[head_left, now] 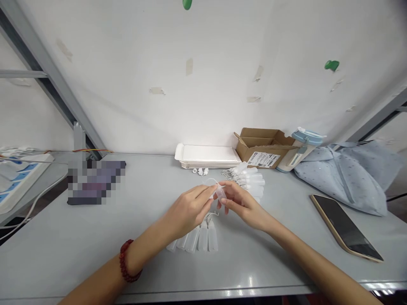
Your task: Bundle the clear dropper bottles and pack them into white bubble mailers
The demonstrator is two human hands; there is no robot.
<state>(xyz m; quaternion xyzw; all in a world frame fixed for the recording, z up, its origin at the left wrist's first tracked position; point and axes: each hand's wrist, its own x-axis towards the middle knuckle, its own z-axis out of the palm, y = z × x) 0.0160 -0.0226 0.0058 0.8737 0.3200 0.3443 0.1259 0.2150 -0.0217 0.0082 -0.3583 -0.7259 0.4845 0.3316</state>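
Observation:
Both hands meet above the middle of the grey table (63, 245). My right hand (243, 205) grips a small translucent plastic bottle (221, 194) between thumb and fingers. My left hand (187, 209) pinches at the bottle's top, where a thin clear loop or cap strap sticks up. Under the hands lies a row of several similar small white bottles (199, 239) side by side. A second heap of such bottles (249, 178) rests just beyond my right hand. A red bead bracelet (127, 262) is on my left wrist.
A stack of white trays (208, 156) and an open cardboard box (263, 148) stand at the back wall, with a blue-lidded cup (300, 148). A blue fabric bag (346, 173) and a phone (345, 226) lie right. A blurred dark object (95, 182) and a power strip (19, 176) sit left.

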